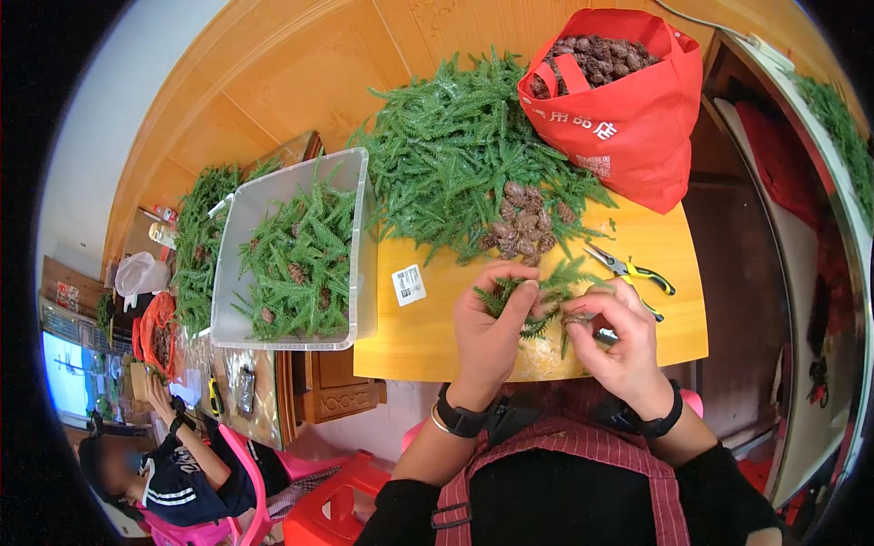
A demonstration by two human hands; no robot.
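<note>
Just above the near edge of the yellow table, both my hands work at an artificial fir sprig (564,278). Its green needles show between my left hand (487,332), whose thumb and fingers are closed on it, and my right hand (621,341). The right thumb and index finger pinch together at the sprig's side; a small brownish bit shows at the tips, too small to name. Beyond my hands lies a small heap of brown pine cones (523,223). Pliers (628,268) with yellow and black handles rest open right of them.
A large pile of green sprigs (455,146) covers the back of the yellow table (410,350). Behind right stands a red bag (628,127) of cones. On the left is a clear plastic bin (366,273) of coned sprigs; a white label (409,285) lies nearby. Another person (196,473) sits far left.
</note>
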